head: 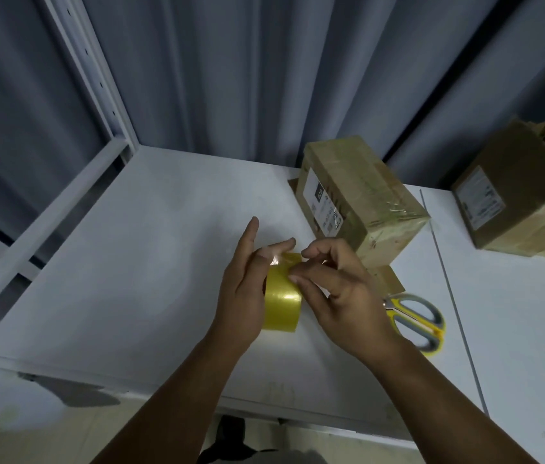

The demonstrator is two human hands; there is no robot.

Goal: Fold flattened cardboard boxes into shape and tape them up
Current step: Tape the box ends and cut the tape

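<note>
A yellow tape roll (283,301) is held above the white table (137,262). My left hand (244,289) holds the roll from its left side, index finger pointing up. My right hand (341,289) pinches the tape's loose end at the top of the roll. Just behind my hands stands a folded, taped cardboard box (358,199) with a white label, resting on a flat piece of cardboard (386,277).
Yellow-handled scissors (415,318) lie right of my right hand. A second taped cardboard box (525,195) sits at the far right on the adjoining table. Grey curtains hang behind, and a white metal frame (97,82) rises at the left.
</note>
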